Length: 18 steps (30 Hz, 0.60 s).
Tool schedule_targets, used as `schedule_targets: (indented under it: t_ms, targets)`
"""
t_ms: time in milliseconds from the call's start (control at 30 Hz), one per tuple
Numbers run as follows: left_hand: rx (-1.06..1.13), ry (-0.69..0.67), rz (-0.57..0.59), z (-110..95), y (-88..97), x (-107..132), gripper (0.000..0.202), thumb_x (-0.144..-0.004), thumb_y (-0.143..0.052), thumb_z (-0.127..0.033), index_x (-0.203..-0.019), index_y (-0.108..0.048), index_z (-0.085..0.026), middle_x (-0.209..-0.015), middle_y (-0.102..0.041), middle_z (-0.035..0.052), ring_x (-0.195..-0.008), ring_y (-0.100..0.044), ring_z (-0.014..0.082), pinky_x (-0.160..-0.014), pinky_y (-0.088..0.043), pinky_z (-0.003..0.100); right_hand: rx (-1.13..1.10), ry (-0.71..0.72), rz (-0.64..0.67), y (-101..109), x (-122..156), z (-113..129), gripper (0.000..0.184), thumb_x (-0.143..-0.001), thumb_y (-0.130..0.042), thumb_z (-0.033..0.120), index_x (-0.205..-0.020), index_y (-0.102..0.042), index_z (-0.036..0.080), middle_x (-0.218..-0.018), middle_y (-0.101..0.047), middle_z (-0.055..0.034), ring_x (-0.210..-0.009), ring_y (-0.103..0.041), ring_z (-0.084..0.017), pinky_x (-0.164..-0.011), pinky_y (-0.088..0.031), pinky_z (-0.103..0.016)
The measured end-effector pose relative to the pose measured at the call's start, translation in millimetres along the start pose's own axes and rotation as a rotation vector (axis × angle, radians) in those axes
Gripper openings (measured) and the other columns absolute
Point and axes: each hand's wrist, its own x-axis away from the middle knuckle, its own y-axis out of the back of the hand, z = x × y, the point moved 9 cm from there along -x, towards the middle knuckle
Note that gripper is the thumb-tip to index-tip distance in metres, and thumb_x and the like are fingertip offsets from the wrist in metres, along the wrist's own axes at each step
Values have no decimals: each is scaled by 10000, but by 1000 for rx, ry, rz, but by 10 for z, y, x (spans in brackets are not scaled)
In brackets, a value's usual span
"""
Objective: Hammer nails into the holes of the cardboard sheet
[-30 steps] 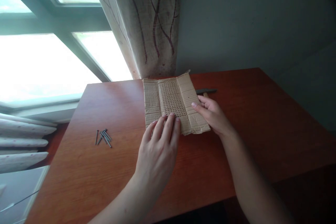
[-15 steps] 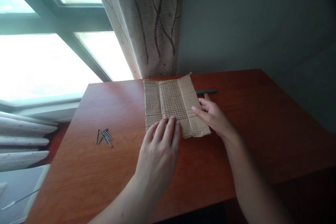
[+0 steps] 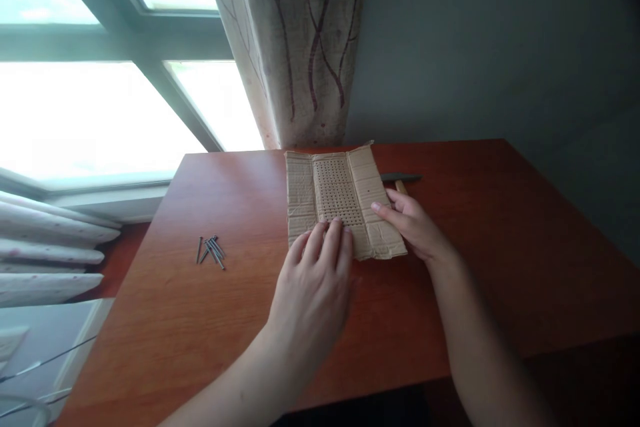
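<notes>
A creased piece of corrugated cardboard [image 3: 377, 217] has fold lines on both sides and a grid of small holes down its middle panel. My left hand [image 3: 315, 280] grips its near edge, fingertips on top at the lowest rows of holes and the thumb out of sight. On the right edge, my right hand [image 3: 413, 223] pinches the board, with the thumb on the upper face and the other fingers partly hidden. Past that hand lies a hammer [image 3: 401, 185] with a dark head and a wooden handle, partly covered by the cardboard and my fingers.
Several loose metal nails [image 3: 213, 251] lie in a small pile to the left on the reddish-brown wooden table [image 3: 240, 320]. A patterned curtain [image 3: 310, 47] hangs behind the far edge, beside a bright window [image 3: 85, 120]. The wall [image 3: 475, 47] stands at the back right.
The whole view has shifted, so the table and nails sit slightly farther right. Both hands keep their hold on the cardboard, which has barely moved relative to them.
</notes>
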Motion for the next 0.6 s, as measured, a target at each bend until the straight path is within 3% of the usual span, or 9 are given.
schedule_targets:
  t_ms: [133,200,267,367,433,533,600]
  targets:
    - [211,39,-71,187,217,4,485,-990,-557,-407,-1402,-562,-152,-1502,-566,142,-1342,-559,306,-1052,-521,450,-25,1,10,33,11,-17,413,-836,-755,510,-1145,-706,241,-1010,-773,-67,-883,-712,-256,-771,-575,-388]
    - [273,132,-124,469,318,75,424,-1013,-514,-403,-1375,-577,-189,-1435,-621,117,-1265,-615,269,-1010,-537,407,-5,22,-35,118,13,-11,397,-871,-693,578,-1097,-720,253,-888,-741,-49,-734,-658,-215,-600,-514,-324]
    - [253,314,-148,912,350,229,344,-1030,-455,-388,-1257,-640,-206,-1276,-704,95,-1093,-695,249,-894,-559,369,39,47,-120,245,15,10,434,-878,-646,637,-1059,-721,250,-733,-656,-17,-584,-546,-163,-478,-389,-277]
    - [59,665,11,1699,186,630,330,-1002,-452,-418,-1132,-677,-214,-1143,-738,90,-906,-728,281,-723,-532,375,134,109,-264,448,18,77,452,-856,-656,637,-1048,-708,231,-616,-535,25,-532,-462,-142,-467,-330,-271]
    - [-37,813,144,2115,36,915,372,-989,-427,-434,-1125,-665,-183,-1125,-737,130,-974,-720,342,-737,-529,407,225,160,-343,564,15,121,441,-840,-674,618,-1027,-702,219,-605,-531,27,-555,-480,-155,-504,-360,-287]
    - [-13,913,287,2453,-200,1199,456,-957,-436,-529,-1094,-650,-150,-1129,-728,186,-1042,-702,387,-795,-539,458,381,216,-408,687,-7,139,435,-860,-646,613,-1016,-705,211,-620,-574,12,-582,-516,-173,-554,-389,-311]
    - [0,933,309,2518,-284,1253,509,-930,-447,-613,-1039,-645,-157,-1123,-717,213,-1063,-693,401,-830,-539,477,454,231,-434,747,-24,122,435,-875,-627,610,-1016,-712,207,-623,-595,3,-589,-535,-181,-574,-400,-321]
